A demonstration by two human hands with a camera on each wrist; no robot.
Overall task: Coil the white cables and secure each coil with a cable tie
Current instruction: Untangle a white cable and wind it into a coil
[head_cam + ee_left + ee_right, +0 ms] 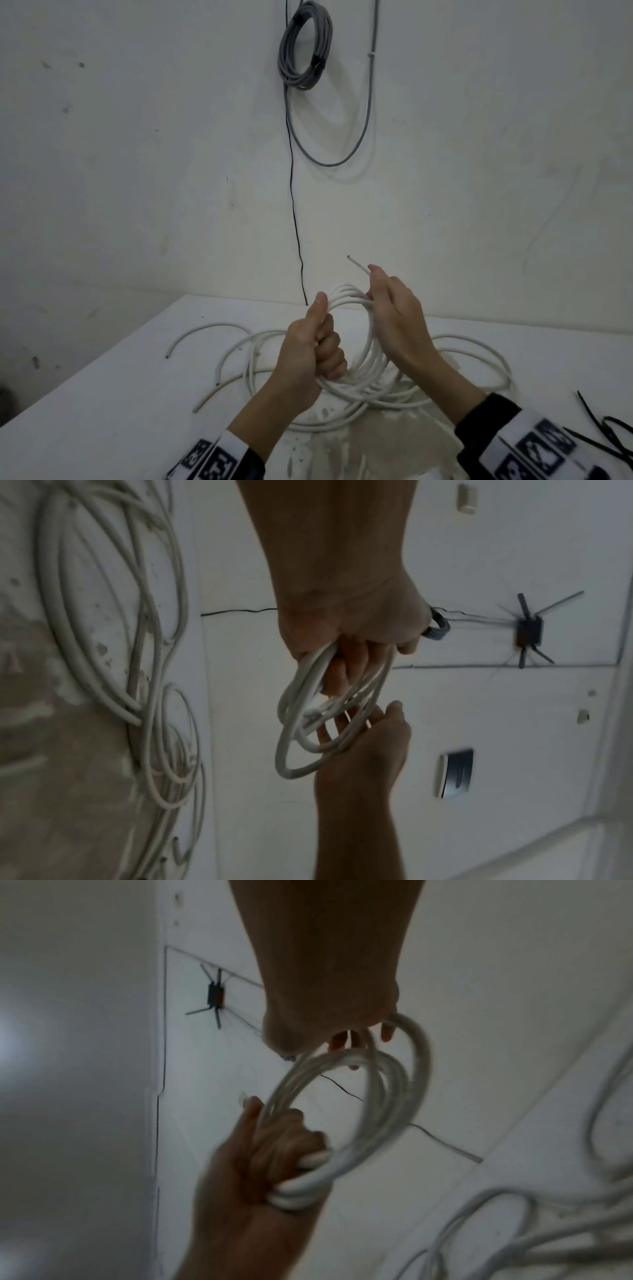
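Head view: a person's two bare hands hold a coil of white cable [359, 342] above a white tabletop [102, 394]. The left hand [315, 349] is closed in a fist around the near side of the coil, thumb raised along the loops. The right hand [394, 315] grips the far, upper side of the coil, its fingers curled over the loops, and the cut end of the cable [356, 263] sticks up and to the left past its fingertips. More loose white cable [479, 346] lies sprawled on the tabletop beneath and around the hands. A few black cable ties [603, 425] lie on the tabletop at the right edge. On the wall behind, a grey cable coil [305, 44] hangs, and a thin black wire [294, 205] runs down to the tabletop.

Left wrist view: the left hand [352, 626] has its fingers [342, 666] wrapped round several loops of the coil [308, 723]. The right hand [369, 739] meets the coil from below, its fingers partly hidden behind the loops. Loose cable [103, 615] lies on the tabletop at the left.

Right wrist view, blurred: the right hand [329, 1001] has the coil [377, 1096] passing under its fingers [342, 1042]. The left hand [267, 1164] clasps the lower part of the coil tightly. Loose cable [514, 1218] lies at the lower right.
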